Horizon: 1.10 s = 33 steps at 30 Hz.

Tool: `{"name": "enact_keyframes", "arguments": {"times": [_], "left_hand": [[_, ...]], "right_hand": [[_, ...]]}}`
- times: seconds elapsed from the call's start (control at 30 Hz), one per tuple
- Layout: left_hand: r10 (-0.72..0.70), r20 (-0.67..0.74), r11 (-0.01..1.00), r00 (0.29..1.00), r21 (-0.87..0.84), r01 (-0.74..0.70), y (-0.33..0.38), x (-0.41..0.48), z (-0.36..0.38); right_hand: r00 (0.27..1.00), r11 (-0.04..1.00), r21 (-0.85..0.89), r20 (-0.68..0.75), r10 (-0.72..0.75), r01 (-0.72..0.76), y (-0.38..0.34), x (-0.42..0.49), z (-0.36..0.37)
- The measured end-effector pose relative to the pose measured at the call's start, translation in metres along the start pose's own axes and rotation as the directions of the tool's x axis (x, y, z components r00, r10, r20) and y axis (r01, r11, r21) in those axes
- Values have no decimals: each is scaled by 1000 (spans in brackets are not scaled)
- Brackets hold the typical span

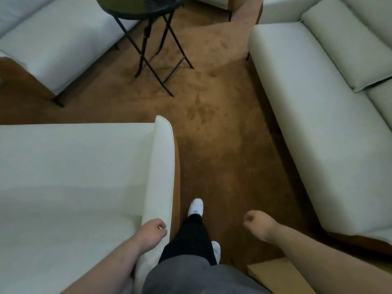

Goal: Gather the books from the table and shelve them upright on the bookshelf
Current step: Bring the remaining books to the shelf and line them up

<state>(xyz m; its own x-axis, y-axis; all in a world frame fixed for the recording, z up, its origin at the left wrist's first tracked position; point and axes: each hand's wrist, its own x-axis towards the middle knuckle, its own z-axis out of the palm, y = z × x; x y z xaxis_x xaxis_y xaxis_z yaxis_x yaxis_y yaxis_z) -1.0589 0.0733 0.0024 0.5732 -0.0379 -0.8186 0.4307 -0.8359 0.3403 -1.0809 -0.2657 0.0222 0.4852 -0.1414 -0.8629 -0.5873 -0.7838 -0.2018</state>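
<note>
A round black folding table (pixel 135 7) stands at the top of the head view, cut off by the frame, with something dark on its top that I cannot identify. No book or bookshelf shows clearly. My left hand (pixel 151 232) hangs low beside the white sofa arm (pixel 161 166), fingers loosely curled, holding nothing. My right hand (pixel 257 225) hangs over the carpet, fingers loosely curled, also empty. My legs in dark trousers and white shoes stand between the hands.
White sofas stand at the near left (pixel 70 187), far left (pixel 53 45) and right (pixel 314 107). A strip of brown carpet (pixel 212 128) runs between them toward the table. A light wooden surface (pixel 273 272) sits at the bottom right.
</note>
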Motion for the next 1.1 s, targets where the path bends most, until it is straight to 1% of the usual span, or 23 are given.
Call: {"name": "enact_keyframes", "arguments": {"times": [0.1,0.2,0.3,0.37,0.43,0.53,0.63,0.73,0.87,0.93,1.0,1.1], "left_hand": [[-33,6,999,999,-5,33,17,40,-32],[-63,27,998,998,-24,64,38,83,-68],[-45,60,999,997,23,44,68,121,-113],[-34,75,998,997,51,30,92,146,-148],[-14,53,997,998,82,9,119,171,-186],[3,-6,997,1000,77,-2,173,201,-244],[44,-79,999,996,-1,-44,226,227,-288],[59,-103,995,993,-72,-67,268,251,-313],[16,-60,990,998,-136,-24,310,280,-331],[-46,-41,985,998,-169,39,335,295,-343],[-95,-21,982,995,-168,90,364,311,-360],[-129,-3,975,992,-182,126,409,335,-389]], "right_hand": [[999,999,-17,9,38,-38,-11,31,-42],[995,993,-77,28,96,-93,-23,65,-91],[986,985,-73,39,160,-157,-44,90,-146],[984,984,-42,35,176,-174,-66,107,-182],[988,989,13,21,150,-150,-94,124,-218],[998,996,74,-8,55,-54,-141,148,-270],[999,997,74,2,-32,32,-181,177,-317],[997,996,56,49,-66,63,-205,210,-362],[992,996,-19,99,-80,82,-218,257,-432],[993,997,-52,108,-54,60,-220,281,-471],[993,996,-70,114,-39,47,-222,303,-511],[992,992,-117,119,-39,53,-233,334,-570]]}}
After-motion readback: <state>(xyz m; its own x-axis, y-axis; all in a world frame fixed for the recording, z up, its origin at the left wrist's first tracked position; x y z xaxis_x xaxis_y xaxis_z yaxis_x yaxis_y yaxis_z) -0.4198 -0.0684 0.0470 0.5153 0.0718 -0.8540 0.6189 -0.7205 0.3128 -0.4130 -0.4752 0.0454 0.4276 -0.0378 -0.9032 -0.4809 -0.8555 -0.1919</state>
